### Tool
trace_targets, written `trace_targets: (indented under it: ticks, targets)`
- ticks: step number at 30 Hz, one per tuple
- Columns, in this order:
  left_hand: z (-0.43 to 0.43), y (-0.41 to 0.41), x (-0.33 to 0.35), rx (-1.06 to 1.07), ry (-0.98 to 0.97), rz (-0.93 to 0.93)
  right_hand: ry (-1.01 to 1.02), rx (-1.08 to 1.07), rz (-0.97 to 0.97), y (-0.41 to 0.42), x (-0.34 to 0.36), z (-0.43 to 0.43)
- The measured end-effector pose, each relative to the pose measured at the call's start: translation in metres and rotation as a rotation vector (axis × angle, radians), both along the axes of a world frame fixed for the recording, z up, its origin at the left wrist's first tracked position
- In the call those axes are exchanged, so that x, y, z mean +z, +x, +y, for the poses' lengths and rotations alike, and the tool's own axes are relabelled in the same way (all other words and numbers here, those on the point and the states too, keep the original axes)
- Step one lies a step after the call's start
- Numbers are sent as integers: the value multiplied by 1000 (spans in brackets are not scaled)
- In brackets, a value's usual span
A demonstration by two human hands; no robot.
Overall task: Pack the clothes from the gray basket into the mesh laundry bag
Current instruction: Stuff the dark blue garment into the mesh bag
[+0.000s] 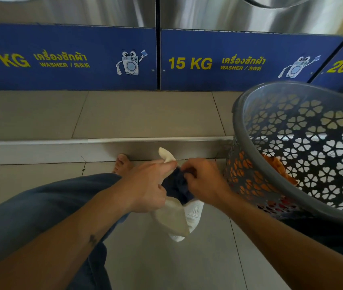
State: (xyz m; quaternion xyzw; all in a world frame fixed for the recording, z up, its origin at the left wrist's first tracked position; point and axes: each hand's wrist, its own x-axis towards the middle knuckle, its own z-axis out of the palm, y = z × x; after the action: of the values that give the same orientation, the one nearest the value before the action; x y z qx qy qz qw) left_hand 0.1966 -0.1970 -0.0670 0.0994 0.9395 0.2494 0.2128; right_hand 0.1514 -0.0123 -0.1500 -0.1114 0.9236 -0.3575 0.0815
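The white mesh laundry bag (187, 218) hangs low in the middle, its mouth held wide. My left hand (147, 185) pinches the bag's cream rim between thumb and fingers. A dark navy garment (176, 186) fills the bag's mouth, and my right hand (205, 181) grips it at the top, fingers pressed into the cloth. At the right stands the gray basket (248, 114), tilted toward me, its walls pierced with flower-shaped holes. Orange clothes (279, 167) and something red lie in its bottom.
Two steel washers with blue "15 KG" panels (68, 59) line the far side, on a raised tiled step (124, 141). My jeans-clad left leg (41, 206) and bare foot (122, 163) are at left of the bag. Grey floor tiles lie below.
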Motion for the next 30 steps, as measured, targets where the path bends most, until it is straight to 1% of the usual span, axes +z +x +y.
trace_targets:
  ticks: [1,2,4,5,6,9,11,12,16,19,24,27,30]
  targets:
    - [1,0,1,1,10,1,-14,83,5,5,-3,-4]
    - [0,0,1,3,11,-3,24,203,10,11,-11,-6]
    - [-2,1,1,5,-12,3,242,422,-24,23,-35,-1]
    - [-3,2,0,10,-31,12,360,456,-76,27,-47,4]
    - [-4,2,-2,16,-45,19,425,446,-155,31,-56,10]
    - [-7,0,-7,40,-48,52,461,410,-392,31,-58,17]
    - [-5,-3,-7,85,8,121,466,382,-471,26,-49,17]
    - [-3,-5,-6,106,43,165,471,367,-476,23,-41,19]
    - [9,-10,3,143,85,321,402,291,-372,14,-7,33]
    - [17,-11,8,168,109,375,305,219,-301,19,7,47]
    - [30,-7,5,138,53,257,236,204,-175,46,20,69]
    - [43,-7,7,91,-11,219,256,234,-143,60,43,78]
    - [58,-11,11,84,-19,219,209,282,-30,71,81,83]
